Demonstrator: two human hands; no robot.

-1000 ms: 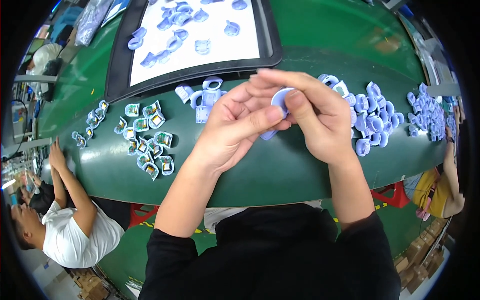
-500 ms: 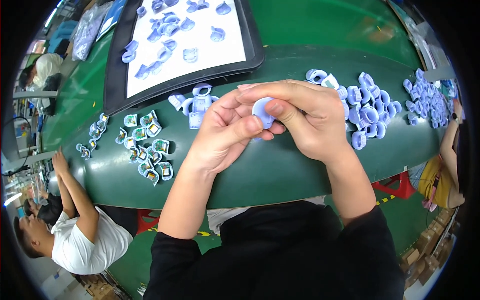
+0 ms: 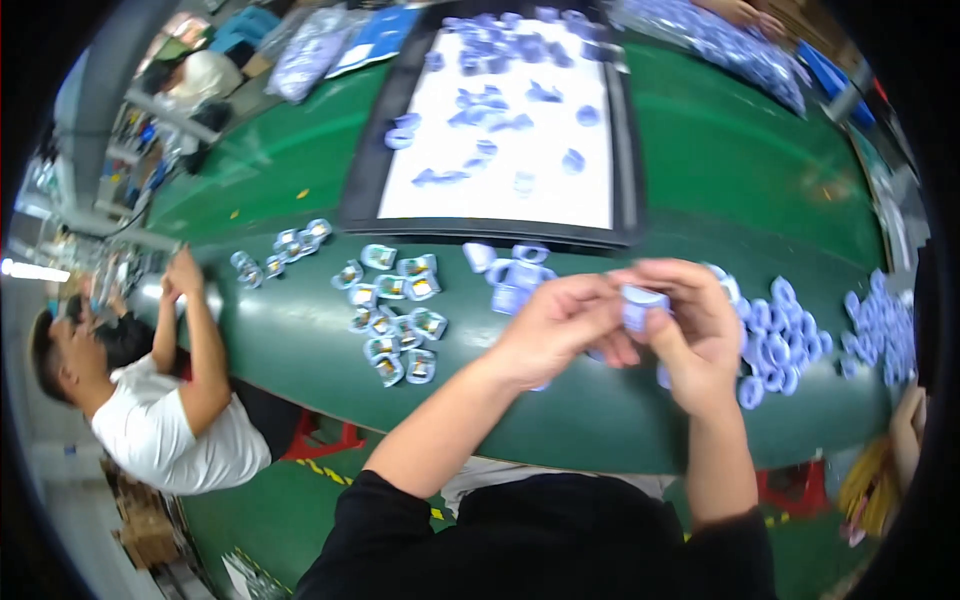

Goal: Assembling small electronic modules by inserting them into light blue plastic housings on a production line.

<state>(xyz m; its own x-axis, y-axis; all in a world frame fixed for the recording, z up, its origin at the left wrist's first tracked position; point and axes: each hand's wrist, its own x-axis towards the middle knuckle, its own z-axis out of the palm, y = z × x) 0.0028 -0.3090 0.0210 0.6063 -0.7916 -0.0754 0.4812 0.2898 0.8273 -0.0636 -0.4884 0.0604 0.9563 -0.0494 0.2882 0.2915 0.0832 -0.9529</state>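
Observation:
Over the green workbench, I hold a small periwinkle plastic shell (image 3: pixel 642 306) with both hands. The thumb and fingers of my right hand (image 3: pixel 697 325) pinch it from the right. My left hand (image 3: pixel 560 328) closes in from the left, its fingertips at the piece's near side. Motion blurs the fingertips a little. Several matching shells (image 3: pixel 512 280) lie together just beyond my left hand. Beside my right hand sits a loose heap of periwinkle ring-shaped parts (image 3: pixel 775 335). Left of my left hand are several shells fitted with small circuit boards (image 3: pixel 395 310).
A black-framed tray (image 3: pixel 400 225) with a white surface stands beyond my hands, bearing scattered periwinkle parts. Another heap of parts (image 3: pixel 880 325) lies at the far right. A bagged bundle (image 3: pixel 710 50) rests at the back. A co-worker in a white shirt (image 3: pixel 180 435) sits at the left.
My view has swung, so the bench and tray appear lower and further right. The shell between my hands has been turned and now shows a different side.

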